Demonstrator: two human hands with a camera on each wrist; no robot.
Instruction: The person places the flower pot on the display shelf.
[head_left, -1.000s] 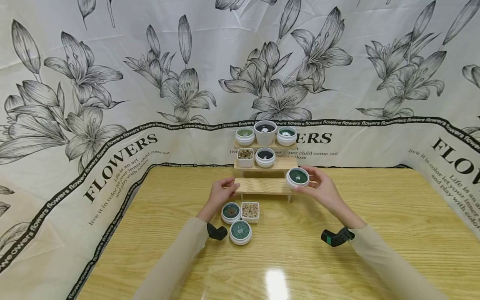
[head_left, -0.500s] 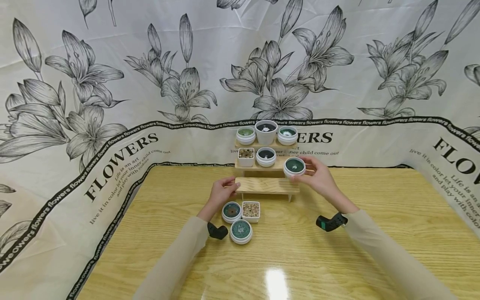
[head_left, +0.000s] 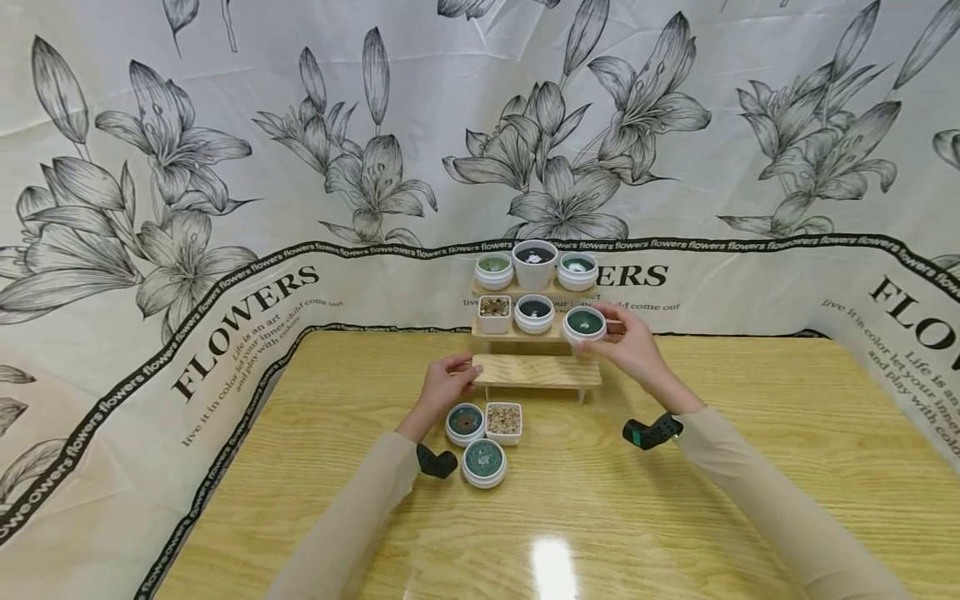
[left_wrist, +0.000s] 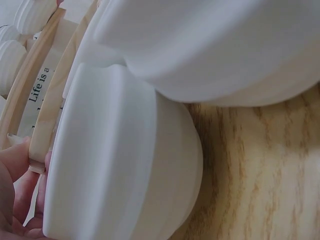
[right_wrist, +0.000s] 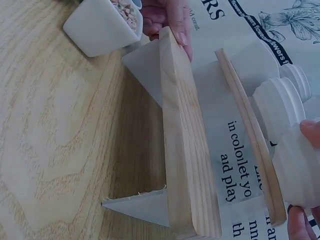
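My left hand [head_left: 444,385] pinches the left end of the lowest wooden step [head_left: 536,371] of a three-step stand, thumb on top. The right hand [head_left: 633,346] grips a round white pot [head_left: 585,323] with a dark green top, thumb and fingers on its side. This pot is at the right end of the middle step [head_left: 525,337], beside a round pot with a black top [head_left: 534,312]; in the right wrist view its base [right_wrist: 300,170] is right at the board. A square pot of pebbles [head_left: 494,312] stands at that step's left.
Three white pots fill the top step, a taller one [head_left: 535,265] in the middle. In front of the stand on the table [head_left: 675,517] are two round pots, one nearest me [head_left: 484,461], and a square pot of pale stones [head_left: 504,422]. Flower-printed cloth [head_left: 375,192] hangs behind.
My right hand has carried the dark green pot from above the lowest step's right end back and slightly left to the middle step. The left hand keeps its hold on the lowest step.
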